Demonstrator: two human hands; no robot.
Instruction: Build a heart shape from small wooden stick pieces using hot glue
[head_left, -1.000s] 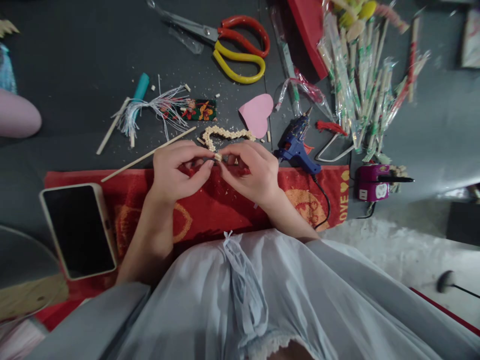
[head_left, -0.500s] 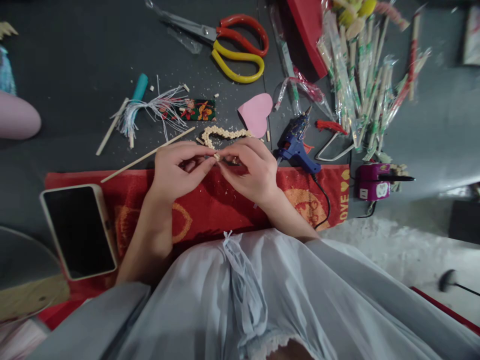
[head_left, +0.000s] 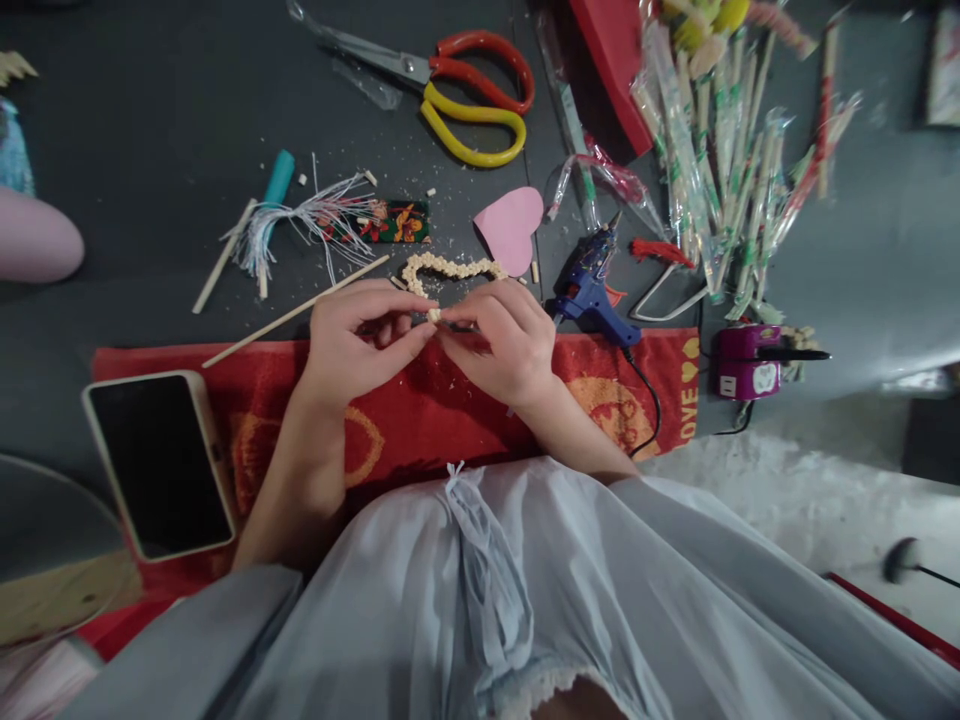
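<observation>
At the red towel's (head_left: pixel 442 420) far edge, the left hand (head_left: pixel 352 340) pinches a small pale piece (head_left: pixel 433 315), the right hand's (head_left: pixel 504 335) grip beside it unclear, apparently positioning it, which calls for steady fingertips next, near the knobbly strip (head_left: pixel 453 270) on the counter (head_left: pixel 187 100).

The dark grey surface (head_left: pixel 187 120) carries a wavy cream-coloured strip (head_left: pixel 454 269), a flat pink heart (head_left: pixel 511 228) and red-and-yellow-handled metal scissors (head_left: pixel 412 67).

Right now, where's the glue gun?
Head view: the blue glue gun lies right of the hands, below and right of the pink heart, its handle at the far edge of the red towel.
</observation>
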